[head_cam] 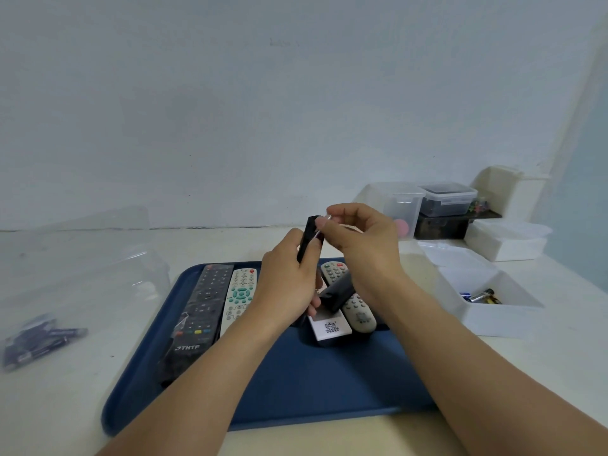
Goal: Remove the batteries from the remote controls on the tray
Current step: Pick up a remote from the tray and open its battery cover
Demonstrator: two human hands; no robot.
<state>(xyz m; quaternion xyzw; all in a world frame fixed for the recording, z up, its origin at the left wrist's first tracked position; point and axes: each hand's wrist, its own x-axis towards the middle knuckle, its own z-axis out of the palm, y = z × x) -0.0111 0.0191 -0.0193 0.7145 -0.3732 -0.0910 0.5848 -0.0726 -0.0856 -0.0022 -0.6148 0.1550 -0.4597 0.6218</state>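
Left hand (286, 281) grips slim black remote (307, 240) upright above blue plastic tray (329, 390); right hand (365, 238) fingertips pinch at its top end. Pull battery straight out, steady grip advised.

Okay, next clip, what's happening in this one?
A person holds a small black remote upright in the left hand above a blue tray, while the right hand picks at its top end with the fingertips. Several other remotes lie on the tray, including a long black one. A white box to the right holds some loose batteries.
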